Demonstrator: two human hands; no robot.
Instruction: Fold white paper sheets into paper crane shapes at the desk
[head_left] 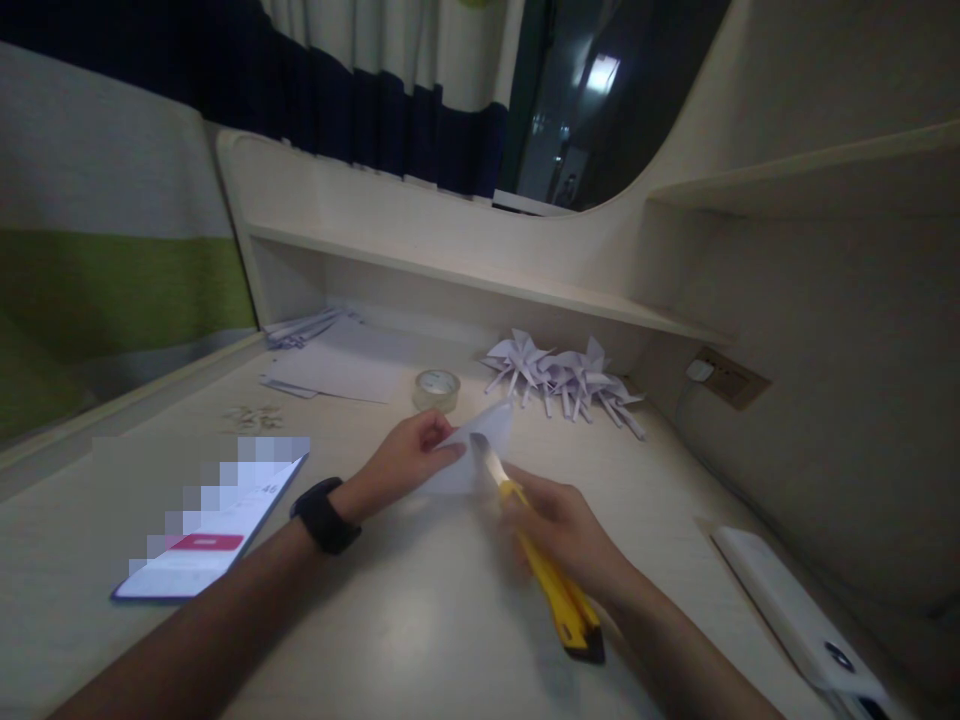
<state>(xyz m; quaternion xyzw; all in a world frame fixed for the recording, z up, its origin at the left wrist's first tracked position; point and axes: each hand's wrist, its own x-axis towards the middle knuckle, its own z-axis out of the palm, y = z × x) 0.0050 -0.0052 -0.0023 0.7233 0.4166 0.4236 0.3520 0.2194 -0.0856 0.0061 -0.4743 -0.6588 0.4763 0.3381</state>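
Observation:
In the middle of the head view, my left hand [411, 455] pinches a folded piece of white paper [491, 425] between thumb and fingers, raised over the desk. A yellow utility knife [551, 585] is gripped in my right hand [566, 520], its blade out. The tip of that blade lies against the paper, close to my left thumb; whether it has gone into the fold I cannot tell. Just behind my left hand sits a roll of clear tape [436, 390]. Several white paper pinwheels [559, 372] are heaped behind the paper, to the right.
White sheets [345, 355] and paper strips lie at the back left, with small pale pieces [253, 416] in front. A lit phone or tablet [225, 540] rests beside my left forearm. At right are a white device [787, 610] and a wall socket [727, 378] with a plugged-in cable.

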